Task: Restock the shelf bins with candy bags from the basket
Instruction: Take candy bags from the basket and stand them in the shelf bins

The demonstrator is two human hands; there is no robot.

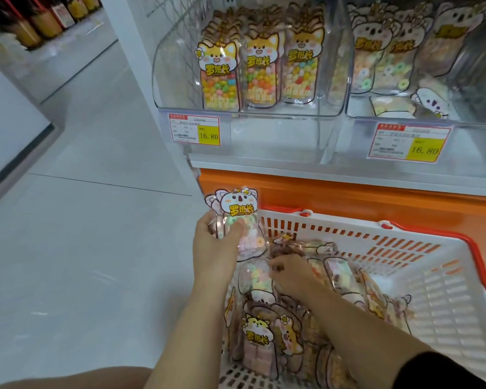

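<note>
Right now my left hand grips a koala bag of ring-shaped sweets, fingers and thumb curled round its lower half. The bag stands upright just above the far-left corner of the basket. My right hand is down inside the basket with its fingers curled onto the pile of candy bags. I cannot tell whether they actually have hold of one.

The basket is white with orange handles and sits on the floor, right up against the orange base of the shelf. Its left half is packed with bags, some with a fox face and some with a koala face, lying at all angles.

Up on the shelf, two clear bins stand side by side. The left bin holds three upright rows of fox bags filled with coloured beans. The right bin holds koala bags of rings leaning at the back, and two more have fallen flat at the front. A price tag reading 16.80 hangs below the left bin, and a second tag below the right one. Bottles line a shelf at the far left.
</note>
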